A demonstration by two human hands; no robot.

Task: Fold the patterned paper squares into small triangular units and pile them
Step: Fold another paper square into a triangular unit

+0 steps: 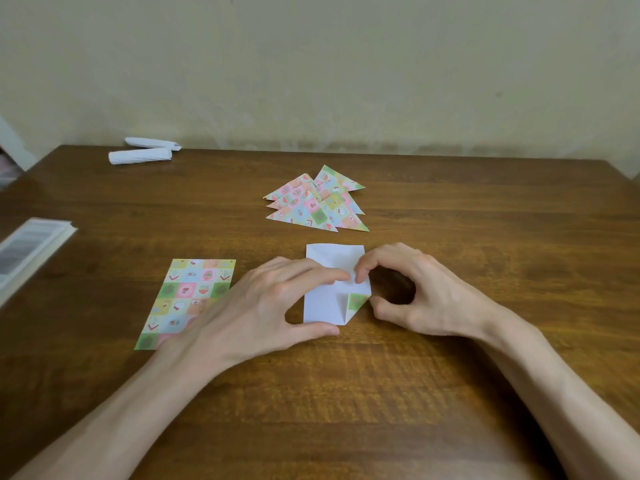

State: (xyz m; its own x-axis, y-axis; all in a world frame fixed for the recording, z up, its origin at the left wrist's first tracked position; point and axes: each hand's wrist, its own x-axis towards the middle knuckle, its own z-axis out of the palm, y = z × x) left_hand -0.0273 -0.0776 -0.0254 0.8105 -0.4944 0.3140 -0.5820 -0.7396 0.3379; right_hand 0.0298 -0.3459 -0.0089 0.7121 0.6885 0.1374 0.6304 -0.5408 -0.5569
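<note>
Sheet (188, 299) partly behind left hand (263, 313)

Light soft and diffuse, moderately bright, with a yellowish cast on the wall (346, 64). No hard shadows. One dark pocket under the curled right hand (426, 292). Low sheen on the counter (467, 216), no glare. White paper (325, 306) bright, not clipped. Overall focus soft. Flat object at left edge (31, 247) smeared. Frame edges bowed by the wide lens.

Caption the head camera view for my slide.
Left hand presses the paper while right hand folds its corner; finished triangles piled beyond.
</note>
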